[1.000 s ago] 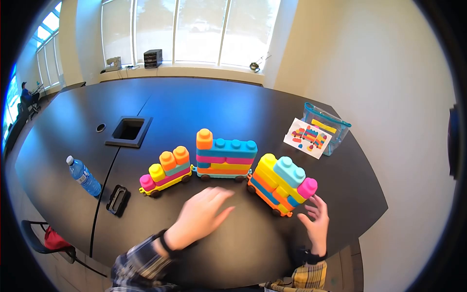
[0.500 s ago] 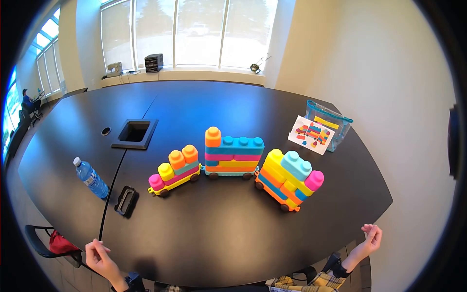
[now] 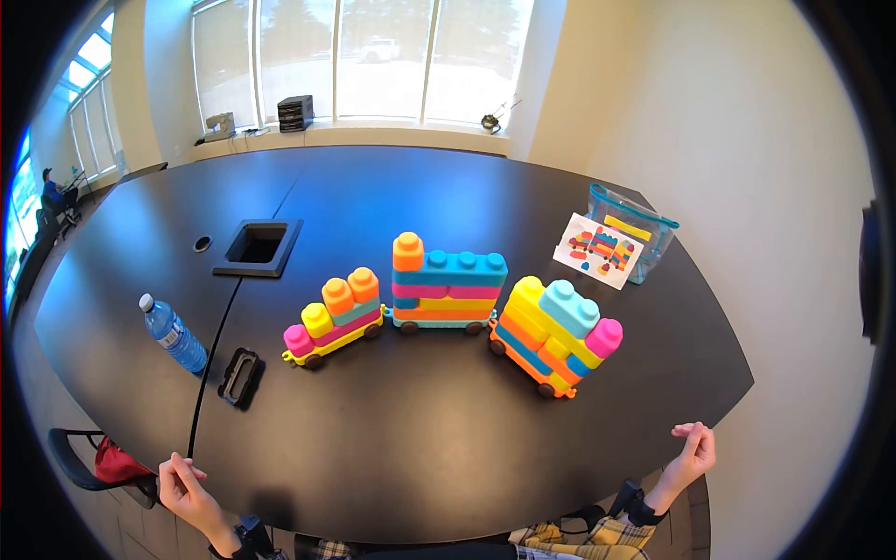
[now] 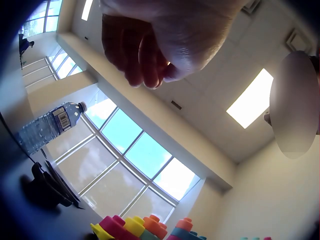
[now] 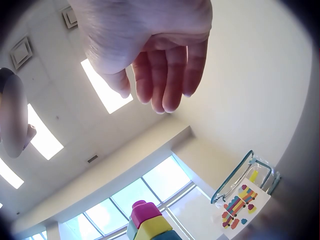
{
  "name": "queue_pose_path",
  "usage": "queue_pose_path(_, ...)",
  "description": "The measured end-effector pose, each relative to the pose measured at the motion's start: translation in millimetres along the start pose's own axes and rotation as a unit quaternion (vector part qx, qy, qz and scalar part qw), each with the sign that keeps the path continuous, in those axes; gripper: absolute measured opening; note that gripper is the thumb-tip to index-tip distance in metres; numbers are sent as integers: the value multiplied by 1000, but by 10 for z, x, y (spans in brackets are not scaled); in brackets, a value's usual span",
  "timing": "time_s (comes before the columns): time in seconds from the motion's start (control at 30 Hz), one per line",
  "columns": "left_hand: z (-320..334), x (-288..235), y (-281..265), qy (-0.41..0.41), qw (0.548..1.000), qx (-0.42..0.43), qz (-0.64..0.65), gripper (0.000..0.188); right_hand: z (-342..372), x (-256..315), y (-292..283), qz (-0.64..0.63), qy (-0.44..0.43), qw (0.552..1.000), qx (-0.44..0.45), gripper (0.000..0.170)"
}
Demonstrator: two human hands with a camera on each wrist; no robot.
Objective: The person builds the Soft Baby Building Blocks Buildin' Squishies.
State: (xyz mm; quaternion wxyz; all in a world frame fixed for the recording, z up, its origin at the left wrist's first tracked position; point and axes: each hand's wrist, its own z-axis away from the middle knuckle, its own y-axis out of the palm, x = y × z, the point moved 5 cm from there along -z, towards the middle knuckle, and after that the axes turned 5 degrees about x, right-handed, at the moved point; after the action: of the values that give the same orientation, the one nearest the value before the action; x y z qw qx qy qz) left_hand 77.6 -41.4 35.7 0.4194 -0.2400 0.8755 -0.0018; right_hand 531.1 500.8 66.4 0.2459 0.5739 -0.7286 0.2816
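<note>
A toy train of building blocks stands on the dark table, its three wagons hooked together in a curve. The low left wagon point(image 3: 333, 320) carries pink, yellow, teal and orange blocks. In the middle, the wagon point(image 3: 448, 291) is stacked mostly blue, with one orange block on top. Yellow, light blue and pink blocks top the right wagon point(image 3: 549, 338). My left hand point(image 3: 191, 493) is raised at the near left table edge, fingers loosely bent, holding nothing. Over the near right edge is my right hand point(image 3: 691, 455), likewise loosely bent; its fingers point(image 5: 170, 80) hold nothing in the right wrist view.
A picture card point(image 3: 598, 250) leans on a clear zip bag point(image 3: 658, 233) at the far right. Left of the train are a water bottle point(image 3: 174, 336) and a black frame-like object point(image 3: 241, 378). A square opening point(image 3: 257, 247) is set into the table behind them.
Both hands have left the area around the wagons and drawn back to the near table edges, left and right. Over the last half second the right hand shifted slightly inward. The train stands as before.
</note>
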Motion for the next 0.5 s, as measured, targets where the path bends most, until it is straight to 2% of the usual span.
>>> queue_pose_path(0.33,-212,-59,143,-15,998,54,21,27,39,-68,122,-1,-7,999,32,27)
queue_pose_path(0.4,-268,-111,241,-13,997,71,27,24,54,-99,97,-3,5,1000,26,32)
queue_pose_path(0.47,-315,-96,402,-25,993,119,10,23,58,-104,103,-5,7,1000,28,32)
queue_pose_path(0.5,-356,-47,438,-62,984,164,-32,19,66,-105,109,-7,10,1000,29,32)
